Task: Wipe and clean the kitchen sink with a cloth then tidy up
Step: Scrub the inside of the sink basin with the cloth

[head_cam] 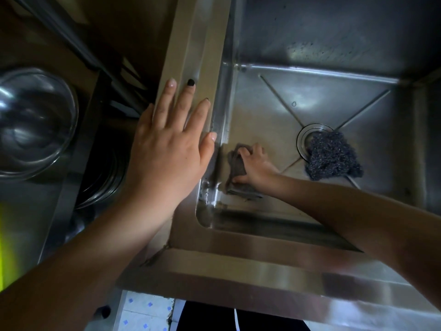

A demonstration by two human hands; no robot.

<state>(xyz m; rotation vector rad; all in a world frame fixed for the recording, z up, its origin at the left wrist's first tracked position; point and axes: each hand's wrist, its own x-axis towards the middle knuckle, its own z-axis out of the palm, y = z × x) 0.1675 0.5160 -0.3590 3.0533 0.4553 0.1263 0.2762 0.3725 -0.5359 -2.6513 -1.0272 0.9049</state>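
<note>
Stainless steel fills most of the view: a deep, square-cornered kitchen sink [191, 56] with a broad flat rim and brushed, dully shining walls. Pressed creases run diagonally across the basin floor from the corners to the round drain [304, 137]. Dark specks dot the far wall, and a dark smear lines the foot of the near and left walls.

A small grey cloth [237, 167], folded and rumpled, lies on the basin floor in the near-left corner, just beside the foot of the left wall. Its long axis runs roughly from far to near, along that wall, with the near end fanning out slightly to the right. The right grip [255, 166] reaches down into the basin and is clenched on the cloth, fingers curled over its far end and thumb at its near part, pressing it to the floor.

The left grip [167, 144] is released, laid flat on the left rim with straight, spread fingers pointing away and the thumb at the rim's inner edge. One nail is dark.

A coarse, dark wire scourer [331, 156] rests partly over the drain, well apart from the cloth. Left of the sink, lower down, sits a clear glass bowl [35, 123]. Pale floor tiles [143, 314] with small blue marks show below the near rim.
</note>
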